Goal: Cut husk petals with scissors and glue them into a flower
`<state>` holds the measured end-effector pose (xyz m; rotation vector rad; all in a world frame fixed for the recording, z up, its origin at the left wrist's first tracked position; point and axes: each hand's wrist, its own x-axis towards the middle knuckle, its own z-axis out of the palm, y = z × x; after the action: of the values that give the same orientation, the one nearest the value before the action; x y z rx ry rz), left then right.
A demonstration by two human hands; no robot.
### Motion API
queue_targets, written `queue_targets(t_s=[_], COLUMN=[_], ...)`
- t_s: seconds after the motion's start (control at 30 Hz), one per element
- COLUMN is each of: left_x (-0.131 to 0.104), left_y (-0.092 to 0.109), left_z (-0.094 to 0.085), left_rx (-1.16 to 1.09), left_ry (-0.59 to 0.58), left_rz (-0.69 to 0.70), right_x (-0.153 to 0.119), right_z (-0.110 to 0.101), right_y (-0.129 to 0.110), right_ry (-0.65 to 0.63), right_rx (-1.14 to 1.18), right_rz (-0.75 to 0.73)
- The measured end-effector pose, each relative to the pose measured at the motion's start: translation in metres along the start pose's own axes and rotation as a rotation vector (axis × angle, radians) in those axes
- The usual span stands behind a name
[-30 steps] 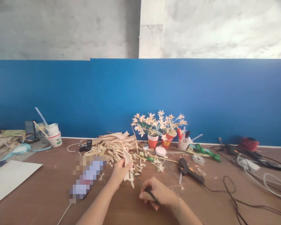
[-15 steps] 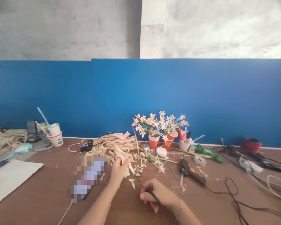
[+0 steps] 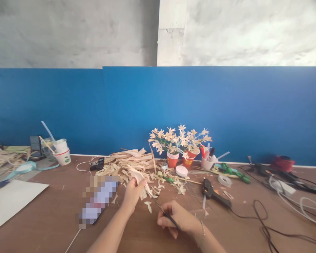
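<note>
Between the thumb and fingers of my left hand (image 3: 133,195) is a pale strip of corn husk (image 3: 137,174), with a narrow end hanging toward the right. My right hand (image 3: 175,218) is closed around the dark handles of a pair of scissors (image 3: 168,217). Their thin blades point up and left, with the tips close to the lower end of the husk strip; I cannot tell whether they touch it. Under and behind my left hand lie a heap of dried husks (image 3: 131,158) and small cut husk pieces (image 3: 148,206).
Behind the heap stand red paper cups (image 3: 172,160) with husk flowers (image 3: 171,137). A black glue gun (image 3: 214,195) and its cable lie to the right. On the left are a blurred phone (image 3: 101,200), a white cup (image 3: 62,156) and a white sheet (image 3: 14,200).
The husk strip in my left hand has tilted slightly, and its lower end shows a little more. The scissor tips have shifted slightly down and right; my right hand is nearly still.
</note>
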<state>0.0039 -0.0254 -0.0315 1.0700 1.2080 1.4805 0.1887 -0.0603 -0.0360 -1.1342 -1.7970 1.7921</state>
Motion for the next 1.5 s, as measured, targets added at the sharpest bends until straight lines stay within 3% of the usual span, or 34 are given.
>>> queue_targets(t_s=[0.9, 1.5], left_x=[0.000, 0.000], left_y=[-0.004, -0.020], left_z=[0.000, 0.003], left_rx=[-0.021, -0.103], left_ry=[-0.013, 0.080], left_rz=[-0.003, -0.019], right_x=[0.002, 0.008], right_z=[-0.001, -0.001], right_y=[0.000, 0.011], right_ry=[0.026, 0.095], right_rx=[-0.077, -0.046], right_rz=[-0.007, -0.023])
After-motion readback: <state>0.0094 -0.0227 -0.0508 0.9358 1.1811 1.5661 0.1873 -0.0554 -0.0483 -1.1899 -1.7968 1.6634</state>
